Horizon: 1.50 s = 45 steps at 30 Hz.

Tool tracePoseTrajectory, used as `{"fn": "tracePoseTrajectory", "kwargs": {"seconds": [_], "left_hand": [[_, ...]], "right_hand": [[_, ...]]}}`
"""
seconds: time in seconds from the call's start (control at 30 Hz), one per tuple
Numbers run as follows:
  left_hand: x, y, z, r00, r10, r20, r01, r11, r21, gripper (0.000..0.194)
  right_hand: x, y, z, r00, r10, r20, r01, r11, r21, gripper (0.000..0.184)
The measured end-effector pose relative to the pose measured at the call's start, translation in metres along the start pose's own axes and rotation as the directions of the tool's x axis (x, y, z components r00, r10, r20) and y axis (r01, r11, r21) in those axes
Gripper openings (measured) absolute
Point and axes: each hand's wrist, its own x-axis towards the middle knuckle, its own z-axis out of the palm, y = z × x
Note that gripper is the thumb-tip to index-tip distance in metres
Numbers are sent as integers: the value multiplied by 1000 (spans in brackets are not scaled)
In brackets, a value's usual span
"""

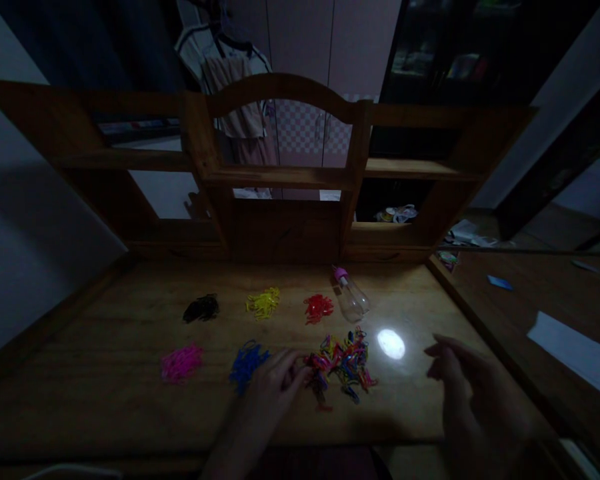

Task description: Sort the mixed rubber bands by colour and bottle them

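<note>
My left hand (279,379) rests on the wooden desktop, at the left edge of a mixed pile (347,360) of small, thin coloured pieces like paper clips. Its thumb and forefinger are pinched together at the pile; what lies between them is too small to make out. Over the desk's right side, apart from the pile, my right hand (473,390) has bent fingers blurred by motion. Around the left hand lie single-colour heaps: a blue heap (247,365), a pink heap (181,363), a black heap (201,308), a yellow heap (263,303) and a red heap (319,309).
A clear bulb-shaped bottle (353,300) with a pink cap lies behind the mixed pile. A bright light spot (391,343) shows on the desktop. A wooden shelf unit (285,177) closes the back. To the right, a lower brown surface holds a white sheet (577,353).
</note>
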Motion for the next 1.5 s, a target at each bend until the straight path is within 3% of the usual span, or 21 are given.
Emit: {"fn": "tracePoseTrajectory", "kwargs": {"seconds": [0.13, 0.37, 0.53, 0.73, 1.03, 1.33, 1.5], "left_hand": [[17, -12, 2, 995, 103, 13, -104, 988, 118, 19], [24, -17, 12, 990, 136, 38, -141, 974, 176, 12], [30, -18, 9, 988, 153, 15, -154, 978, 141, 12], [28, -11, 1, 993, 93, -70, -87, 993, 80, 14], [24, -16, -2, 997, 5, -83, -4, 1000, 17, 17], [20, -19, -2, 979, 136, -150, -125, 989, 80, 14], [14, -9, -4, 987, 158, 21, -160, 984, 80, 13]], "right_hand": [[-19, 21, 22, 972, 65, 228, -64, 998, -13, 22], [-69, 18, 59, 898, 108, 426, -186, 972, 145, 18], [-76, 18, 67, 890, 56, 452, -155, 970, 185, 15], [-74, 17, 67, 897, 13, 441, -115, 972, 204, 15], [-79, 20, 66, 900, 63, 431, -153, 972, 177, 18], [-77, 20, 65, 898, 71, 434, -166, 968, 186, 18], [-76, 19, 65, 899, 65, 433, -156, 972, 177, 18]]}}
